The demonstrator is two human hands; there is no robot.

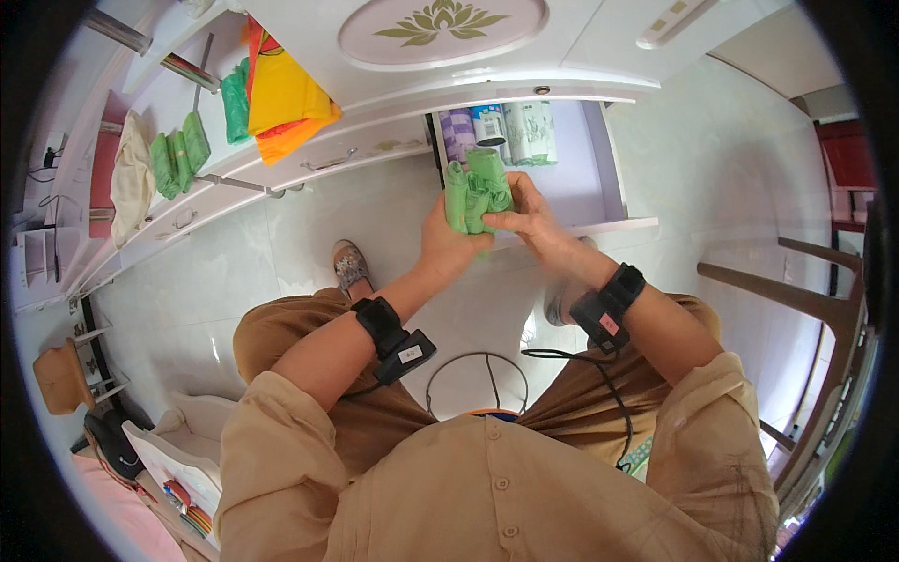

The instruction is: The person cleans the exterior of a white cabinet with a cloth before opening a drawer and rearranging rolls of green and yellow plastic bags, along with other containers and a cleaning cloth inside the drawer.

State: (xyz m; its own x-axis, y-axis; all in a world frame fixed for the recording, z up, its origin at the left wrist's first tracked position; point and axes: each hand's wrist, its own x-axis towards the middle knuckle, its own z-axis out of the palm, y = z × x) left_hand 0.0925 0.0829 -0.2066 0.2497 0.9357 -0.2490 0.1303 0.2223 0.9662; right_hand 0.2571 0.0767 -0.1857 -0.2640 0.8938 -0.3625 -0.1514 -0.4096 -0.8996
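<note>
Between both hands I hold a bunch of rolled green plastic bags, over the front of an open white drawer. My left hand cups the bunch from the left and below. The fingers and thumb of my right hand press on its right side. Inside the drawer, along the back left, lie a purple patterned roll, a blue and white can-shaped container and several pale printed rolls. The bunch and my hands hide the drawer's front left corner.
On the cabinet at left lie more folded green bags, a cream cloth and yellow and orange bags. A wooden chair stands at right. Cables hang from the wrist-worn devices. A wire ring frame shows between my legs.
</note>
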